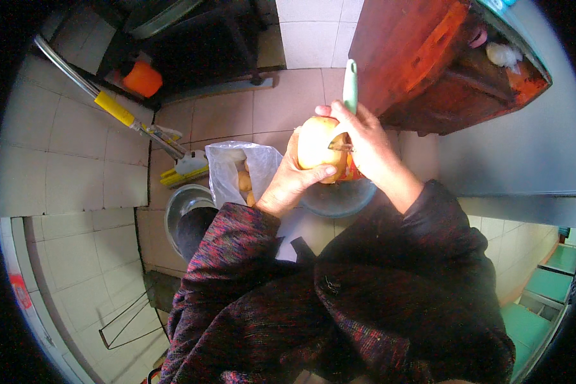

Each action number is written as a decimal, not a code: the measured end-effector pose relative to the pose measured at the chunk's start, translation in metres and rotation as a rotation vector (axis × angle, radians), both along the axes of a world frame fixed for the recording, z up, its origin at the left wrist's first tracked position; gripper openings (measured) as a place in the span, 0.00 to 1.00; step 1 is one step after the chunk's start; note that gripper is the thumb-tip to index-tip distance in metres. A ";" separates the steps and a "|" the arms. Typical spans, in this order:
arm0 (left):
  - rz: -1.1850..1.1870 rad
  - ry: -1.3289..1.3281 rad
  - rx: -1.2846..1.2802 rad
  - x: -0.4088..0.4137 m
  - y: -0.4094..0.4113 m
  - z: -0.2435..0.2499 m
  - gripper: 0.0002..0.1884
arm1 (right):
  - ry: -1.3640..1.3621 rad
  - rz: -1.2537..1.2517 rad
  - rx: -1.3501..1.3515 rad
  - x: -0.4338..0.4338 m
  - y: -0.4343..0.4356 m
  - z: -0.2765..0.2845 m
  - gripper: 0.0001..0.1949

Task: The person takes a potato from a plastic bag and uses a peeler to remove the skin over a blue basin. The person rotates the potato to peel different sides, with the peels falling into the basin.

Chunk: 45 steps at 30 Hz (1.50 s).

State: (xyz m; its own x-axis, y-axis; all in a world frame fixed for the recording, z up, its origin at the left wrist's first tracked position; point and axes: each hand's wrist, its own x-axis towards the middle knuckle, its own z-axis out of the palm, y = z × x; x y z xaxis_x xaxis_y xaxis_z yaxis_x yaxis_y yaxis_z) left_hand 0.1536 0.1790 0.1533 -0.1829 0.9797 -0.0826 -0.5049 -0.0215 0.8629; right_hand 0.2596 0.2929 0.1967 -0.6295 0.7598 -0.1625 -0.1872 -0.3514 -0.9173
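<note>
A large pale-yellow potato [315, 144], mostly bare of skin, is gripped in my left hand [295, 180], thumb across its near end. My right hand [367, 137] holds a peeler with a pale green handle [350, 86] pointing away from me. The peeler's metal blade [340, 145] is at the right side of the potato. Beneath both hands a clear basin [338, 207] rests on the floor, partly hidden by them. Something red and yellow [350, 170] shows between the hands, too covered to identify.
Left of my hands, an open plastic bag [225, 177] holds several potatoes [245, 181]. A metal basin [173, 206] stands beside it. A sponge mop [187, 163] leans at the left wall. A worn reddish wooden cabinet [403, 62] stands ahead on the right.
</note>
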 end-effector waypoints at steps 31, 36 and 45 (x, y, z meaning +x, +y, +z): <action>-0.002 0.212 -0.027 0.001 -0.004 0.001 0.49 | -0.047 -0.218 -0.342 -0.002 0.010 -0.013 0.14; -0.114 0.084 -0.028 -0.004 -0.001 0.005 0.49 | -0.020 -0.264 -0.488 0.000 0.023 -0.024 0.13; -0.298 -0.443 -0.042 0.002 -0.010 0.012 0.41 | 0.077 -0.111 -0.618 0.008 0.031 -0.016 0.11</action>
State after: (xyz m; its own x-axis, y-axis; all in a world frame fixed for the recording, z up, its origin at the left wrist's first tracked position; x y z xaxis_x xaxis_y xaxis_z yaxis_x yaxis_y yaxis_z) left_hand 0.1553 0.1693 0.1656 0.1640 0.9780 -0.1290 -0.7997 0.2084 0.5631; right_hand 0.2676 0.3235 0.1811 -0.5801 0.6011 -0.5497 -0.3101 -0.7870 -0.5334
